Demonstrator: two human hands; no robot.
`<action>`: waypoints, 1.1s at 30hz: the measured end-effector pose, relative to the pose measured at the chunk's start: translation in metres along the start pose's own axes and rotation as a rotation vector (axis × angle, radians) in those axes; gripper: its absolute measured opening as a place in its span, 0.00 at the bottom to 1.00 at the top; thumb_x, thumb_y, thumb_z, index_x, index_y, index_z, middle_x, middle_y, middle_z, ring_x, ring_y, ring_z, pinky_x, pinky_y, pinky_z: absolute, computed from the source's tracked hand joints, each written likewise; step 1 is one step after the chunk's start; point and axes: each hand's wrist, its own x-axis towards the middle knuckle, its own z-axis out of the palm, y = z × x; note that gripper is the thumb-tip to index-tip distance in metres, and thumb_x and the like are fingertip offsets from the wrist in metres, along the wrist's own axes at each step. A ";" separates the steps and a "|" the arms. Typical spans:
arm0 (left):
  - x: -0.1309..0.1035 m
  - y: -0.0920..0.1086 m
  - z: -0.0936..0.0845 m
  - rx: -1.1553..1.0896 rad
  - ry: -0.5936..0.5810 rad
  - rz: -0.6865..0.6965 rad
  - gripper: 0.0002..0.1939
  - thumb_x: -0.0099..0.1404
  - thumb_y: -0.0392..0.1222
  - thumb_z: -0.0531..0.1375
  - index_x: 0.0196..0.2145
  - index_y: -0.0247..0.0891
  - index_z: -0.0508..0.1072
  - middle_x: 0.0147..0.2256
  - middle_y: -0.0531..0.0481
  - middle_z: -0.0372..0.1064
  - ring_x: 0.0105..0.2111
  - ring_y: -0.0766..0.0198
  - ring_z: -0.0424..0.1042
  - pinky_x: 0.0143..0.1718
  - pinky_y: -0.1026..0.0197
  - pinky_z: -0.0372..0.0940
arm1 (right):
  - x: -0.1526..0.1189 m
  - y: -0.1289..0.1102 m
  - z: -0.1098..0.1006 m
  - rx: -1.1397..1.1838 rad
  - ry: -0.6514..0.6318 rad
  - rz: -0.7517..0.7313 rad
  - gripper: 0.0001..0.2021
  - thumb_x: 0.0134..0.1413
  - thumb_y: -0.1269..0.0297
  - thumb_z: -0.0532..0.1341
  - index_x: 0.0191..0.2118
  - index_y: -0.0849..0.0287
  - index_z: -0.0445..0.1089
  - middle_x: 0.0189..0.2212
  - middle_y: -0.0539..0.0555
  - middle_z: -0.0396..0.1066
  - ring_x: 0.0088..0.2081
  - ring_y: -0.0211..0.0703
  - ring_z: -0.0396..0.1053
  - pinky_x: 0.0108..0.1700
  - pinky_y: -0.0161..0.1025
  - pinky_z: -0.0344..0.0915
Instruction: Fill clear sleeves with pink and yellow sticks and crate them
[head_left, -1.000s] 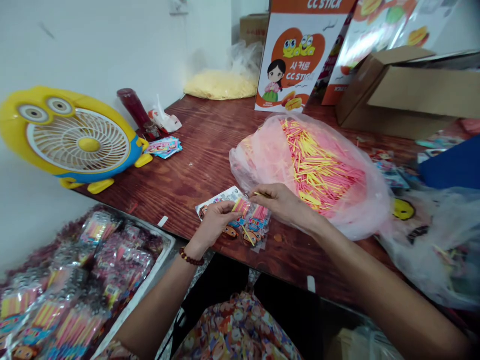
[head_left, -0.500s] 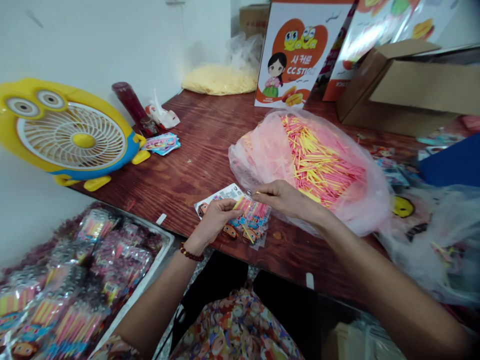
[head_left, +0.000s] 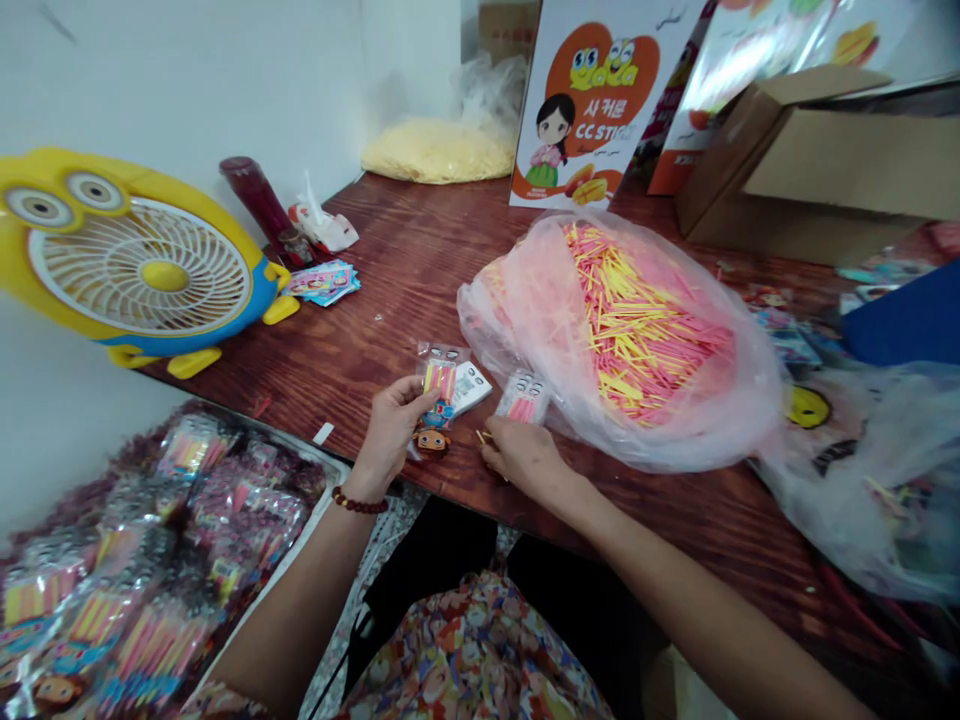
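Note:
My left hand (head_left: 392,425) is closed on a small clear packet (head_left: 441,380) of yellow and pink sticks, with a blue label and a cartoon face at its lower end. The packet is held upright above the near edge of the table. To the right, my right hand (head_left: 529,458) is low over the table with curled fingers, and thin yellow stick ends (head_left: 484,437) poke out at its fingertips. Just beyond it lie more clear packets (head_left: 523,397) with pink sticks, partly hidden by the hand. A white printed card (head_left: 471,388) lies behind the held packet.
A large pink plastic bag (head_left: 525,290) of loose yellow and pink sticks lies open on the wooden table (head_left: 405,260). Lower left, a tray (head_left: 319,490) holds several filled packets. A yellow fan (head_left: 165,275), cartons (head_left: 817,170) and a printed box (head_left: 592,110) stand around.
My hands have moved apart. My left hand has shifted left and raised one packet; my right hand has come down toward the table, by the other packets.

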 end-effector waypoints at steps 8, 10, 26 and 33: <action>0.001 0.001 0.015 0.107 -0.018 0.023 0.17 0.48 0.48 0.71 0.32 0.36 0.74 0.28 0.53 0.74 0.26 0.67 0.71 0.30 0.65 0.65 | -0.007 0.006 0.001 0.112 0.004 0.014 0.09 0.58 0.67 0.55 0.42 0.61 0.70 0.39 0.61 0.76 0.39 0.49 0.73 0.37 0.39 0.61; 0.004 -0.006 0.021 0.159 -0.051 0.058 0.15 0.50 0.48 0.70 0.30 0.36 0.74 0.27 0.54 0.73 0.26 0.67 0.69 0.30 0.65 0.64 | -0.018 0.024 0.002 0.313 0.040 -0.010 0.05 0.56 0.66 0.57 0.37 0.59 0.69 0.33 0.55 0.74 0.34 0.44 0.70 0.34 0.36 0.59; 0.005 -0.042 0.064 1.048 -0.218 0.384 0.11 0.62 0.39 0.61 0.44 0.38 0.73 0.31 0.48 0.73 0.31 0.57 0.73 0.35 0.59 0.63 | -0.034 0.152 -0.045 0.940 0.620 0.201 0.13 0.42 0.54 0.62 0.30 0.57 0.64 0.21 0.44 0.58 0.25 0.36 0.54 0.28 0.34 0.52; 0.001 -0.051 0.068 1.218 -0.144 0.471 0.20 0.63 0.42 0.62 0.52 0.36 0.67 0.41 0.41 0.73 0.41 0.51 0.73 0.44 0.54 0.65 | 0.006 0.155 -0.035 0.824 0.628 0.206 0.18 0.50 0.50 0.58 0.20 0.55 0.55 0.16 0.42 0.48 0.21 0.34 0.48 0.25 0.35 0.46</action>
